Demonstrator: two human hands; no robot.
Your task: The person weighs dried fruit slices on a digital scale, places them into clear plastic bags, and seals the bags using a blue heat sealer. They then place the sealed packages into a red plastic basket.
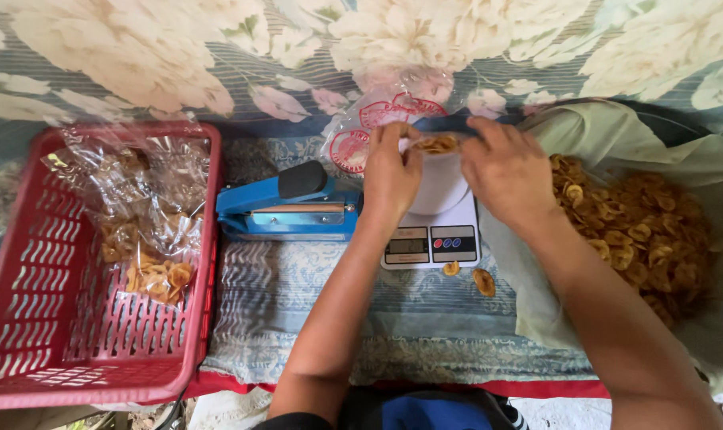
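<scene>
My left hand [391,171] and my right hand [508,170] are both over a white digital kitchen scale [433,235]. Between them they hold open the mouth of a clear plastic bag [377,119] with red print, which lies toward the far side. Golden banana chips [436,144] show at the bag's mouth between my fingers. A big heap of the same chips [636,227] lies on a pale cloth [616,135] to the right, close to my right wrist.
A blue hand-press bag sealer [286,209] sits just left of the scale. A red plastic basket [58,334] at the left holds filled clear bags of chips [150,239]. Two loose chips [474,277] lie in front of the scale on the floral cloth.
</scene>
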